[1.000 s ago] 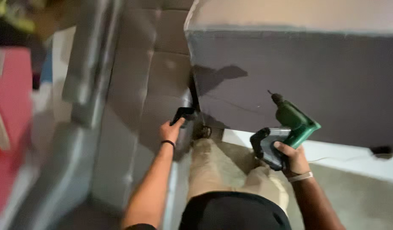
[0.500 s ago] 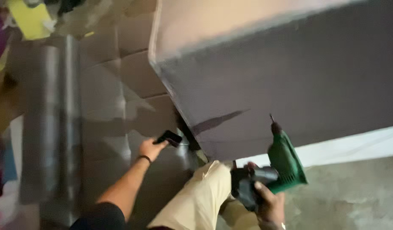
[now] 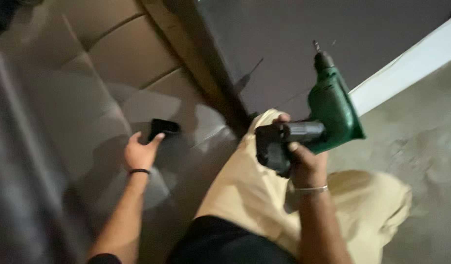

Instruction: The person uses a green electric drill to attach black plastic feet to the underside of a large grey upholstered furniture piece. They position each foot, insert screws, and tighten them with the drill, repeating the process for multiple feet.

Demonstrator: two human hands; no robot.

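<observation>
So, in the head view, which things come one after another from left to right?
Left hand → small black object at its fingertips → right hand → green drill → white strip.

1. Big grey upholstered panel (image 3: 333,29) fills the top right, pretty flat and plain, looks like the underside or back of a sofa.
2. A brownish wooden-looking edge (image 3: 206,73) runs diagonally down its left side.
3. Left of that, tan cushioned sections (image 3: 122,54) with seams between them, kinda like leather padding.
4. A white strip (image 3: 406,68) runs along the lower edge of the grey panel on the right.
5. Floor (image 3: 421,146) at right is bare, mottled grey, concrete-ish.
6. Light's dim and warm, with soft shadows over the cushions; the far left is blurry and dark.
</observation>
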